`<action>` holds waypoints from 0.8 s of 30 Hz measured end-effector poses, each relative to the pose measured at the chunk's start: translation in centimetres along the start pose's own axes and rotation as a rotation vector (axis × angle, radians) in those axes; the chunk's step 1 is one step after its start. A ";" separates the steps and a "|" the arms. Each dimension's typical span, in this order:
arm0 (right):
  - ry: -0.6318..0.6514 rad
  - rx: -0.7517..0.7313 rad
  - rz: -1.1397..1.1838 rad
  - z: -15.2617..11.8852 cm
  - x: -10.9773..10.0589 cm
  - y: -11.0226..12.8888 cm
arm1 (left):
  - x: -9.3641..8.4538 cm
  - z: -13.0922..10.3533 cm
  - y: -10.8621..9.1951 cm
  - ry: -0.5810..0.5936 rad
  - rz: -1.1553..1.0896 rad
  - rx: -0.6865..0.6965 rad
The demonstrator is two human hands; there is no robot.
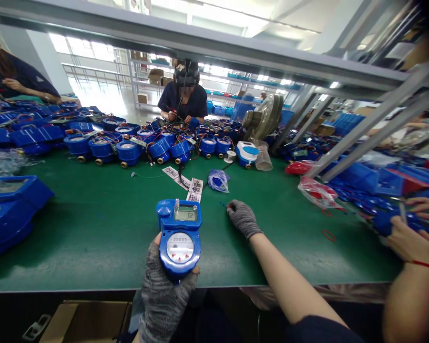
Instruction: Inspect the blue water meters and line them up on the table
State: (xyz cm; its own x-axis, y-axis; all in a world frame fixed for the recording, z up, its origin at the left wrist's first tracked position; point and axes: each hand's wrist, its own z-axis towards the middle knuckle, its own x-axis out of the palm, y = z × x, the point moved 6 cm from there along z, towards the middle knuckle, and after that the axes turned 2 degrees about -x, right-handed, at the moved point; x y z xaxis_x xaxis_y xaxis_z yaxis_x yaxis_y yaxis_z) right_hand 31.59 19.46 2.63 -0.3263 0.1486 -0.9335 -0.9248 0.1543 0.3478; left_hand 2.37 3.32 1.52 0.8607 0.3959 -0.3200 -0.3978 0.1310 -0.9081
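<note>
A blue water meter (179, 245) with a small grey display reading 0.2 and a round white dial faces up, held above the near edge of the bench. My left hand (166, 290), in a grey fingerless glove, is closed around its lower body. My right hand (242, 218), gloved alike, rests on the green bench top with its fingers curled down; whatever may be in them is hidden. Tiny blue pieces (222, 204) lie just beside its fingertips. Behind them sits a clear plastic bag with blue parts (218, 181). Printed paper strips (195, 189) lie beyond the meter.
Several blue meters (127, 151) line the far side of the green bench (93, 228). Another stack of meters (10, 209) stands at left. A fan (266, 116) and a metal post (372, 119) rise on the right. A co-worker's hands (413, 238) work at far right; other people sit opposite.
</note>
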 end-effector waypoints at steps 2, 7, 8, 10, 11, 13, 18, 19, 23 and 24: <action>0.027 -0.017 -0.036 0.6 -0.3 0.1 | -0.2 -0.1 -0.2 -0.034 0.028 0.040; -0.023 -0.121 -0.066 -1.0 -3.5 3.6 | -0.6 -0.1 -1.0 -0.059 0.027 0.105; -0.060 -0.187 -0.042 -2.2 -4.4 5.4 | -0.6 -0.1 -1.1 -0.057 0.025 0.106; -0.147 -0.438 0.085 -5.5 -6.1 10.2 | -0.7 0.0 -1.4 -0.062 0.024 0.111; -0.155 -0.623 0.184 -7.4 -6.7 13.0 | -0.8 0.0 -1.4 -0.063 0.022 0.110; -0.085 -0.904 0.293 -10.7 -6.8 17.7 | -0.9 0.1 -1.5 -0.057 0.014 0.095; -0.053 -1.088 0.171 -12.2 -5.4 22.9 | -0.8 0.3 -1.5 -0.029 -0.010 0.076; -0.053 -1.095 0.149 -12.0 -5.3 23.1 | -0.8 0.3 -1.5 -0.036 -0.010 0.080; -0.027 -1.111 0.089 -11.7 -5.4 23.1 | -0.9 0.4 -1.5 -0.067 -0.019 0.095; -0.013 -1.102 0.074 -11.7 -5.5 23.1 | -0.9 0.4 -1.5 -0.067 -0.027 0.093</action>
State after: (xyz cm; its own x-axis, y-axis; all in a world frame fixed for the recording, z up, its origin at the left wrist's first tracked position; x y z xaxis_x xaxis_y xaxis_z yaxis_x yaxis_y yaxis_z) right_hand 9.68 10.82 14.76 -0.3922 0.1327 -0.9103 -0.5726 -0.8097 0.1287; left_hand 2.06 3.14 3.29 0.8494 0.4510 -0.2741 -0.4054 0.2249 -0.8861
